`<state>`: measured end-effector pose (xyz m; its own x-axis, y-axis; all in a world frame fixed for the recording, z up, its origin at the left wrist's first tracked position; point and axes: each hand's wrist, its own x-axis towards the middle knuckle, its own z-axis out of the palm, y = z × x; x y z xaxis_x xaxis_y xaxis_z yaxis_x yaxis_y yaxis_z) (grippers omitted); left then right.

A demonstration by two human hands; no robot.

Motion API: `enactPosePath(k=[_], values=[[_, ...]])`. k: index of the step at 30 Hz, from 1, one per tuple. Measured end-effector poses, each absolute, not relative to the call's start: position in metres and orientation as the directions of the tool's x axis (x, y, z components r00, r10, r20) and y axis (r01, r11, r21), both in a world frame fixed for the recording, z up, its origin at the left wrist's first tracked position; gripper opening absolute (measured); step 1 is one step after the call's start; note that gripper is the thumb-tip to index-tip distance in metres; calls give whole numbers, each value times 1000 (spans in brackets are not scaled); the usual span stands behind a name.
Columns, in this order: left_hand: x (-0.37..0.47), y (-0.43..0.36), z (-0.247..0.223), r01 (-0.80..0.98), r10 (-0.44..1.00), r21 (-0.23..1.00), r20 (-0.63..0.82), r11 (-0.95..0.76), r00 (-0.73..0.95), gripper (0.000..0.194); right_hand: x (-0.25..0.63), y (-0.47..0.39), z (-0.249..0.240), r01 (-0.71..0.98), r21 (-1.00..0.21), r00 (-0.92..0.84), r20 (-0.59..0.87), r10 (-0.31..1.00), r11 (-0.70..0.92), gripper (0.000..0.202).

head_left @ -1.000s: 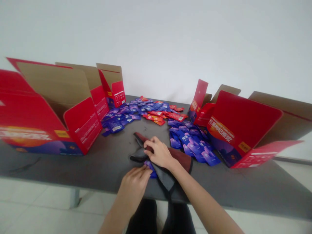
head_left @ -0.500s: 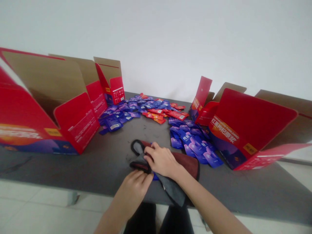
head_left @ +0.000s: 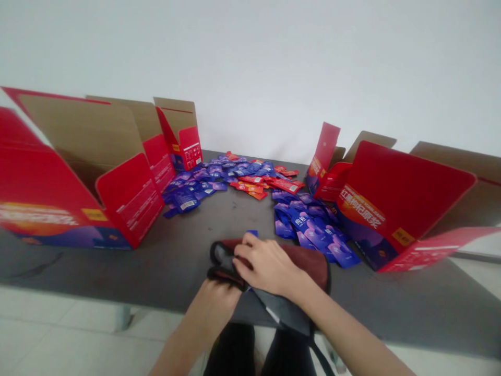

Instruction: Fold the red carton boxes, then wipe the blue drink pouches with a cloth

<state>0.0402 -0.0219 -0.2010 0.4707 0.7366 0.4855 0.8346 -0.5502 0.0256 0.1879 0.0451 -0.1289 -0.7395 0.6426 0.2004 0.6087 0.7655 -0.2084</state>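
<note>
A folded brown and grey cloth item with black edging [head_left: 307, 261] lies near the table's front edge, a thin dark strap hanging from its right end. My right hand [head_left: 270, 263] lies over it from above, its bent fingers closed on the grey fold. My left hand [head_left: 221, 300] is at the item's near left corner, its fingers tucked in under the black edge and hidden. The blue tip of a sachet [head_left: 252, 233] pokes out behind the cloth beyond my right fingers. A little more blue shows between my two hands.
Purple-blue sachets [head_left: 183, 200] and red sachets [head_left: 254, 187] lie heaped along the back, and more blue sachets [head_left: 313, 230] to the right. Red cartons with raised flaps stand on the left [head_left: 129, 203] and right [head_left: 391, 193]. A white wall is behind.
My left fingers have gone from gripping the cloth's black edge to being hidden beneath it. The cloth's left end has folded over more, and the blue sachet tip behind it shows more clearly.
</note>
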Motion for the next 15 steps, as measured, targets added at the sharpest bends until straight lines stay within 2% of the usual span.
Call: enactPosePath(k=[3,8,12,15], values=[[41,-21,-200,813,727,36,472,-581,499,31,180,59,-152,653,-152,-737,98,668,742,29],[40,-17,-197,769,680,110,556,-630,478,28,158,115,-160,785,-147,-592,106,799,602,29],[39,-17,-197,786,734,170,513,-595,445,24,164,113,-135,788,-192,-552,201,809,585,30],[39,-18,-198,796,747,157,488,-584,452,26,180,79,-122,680,-251,-612,325,721,689,28]])
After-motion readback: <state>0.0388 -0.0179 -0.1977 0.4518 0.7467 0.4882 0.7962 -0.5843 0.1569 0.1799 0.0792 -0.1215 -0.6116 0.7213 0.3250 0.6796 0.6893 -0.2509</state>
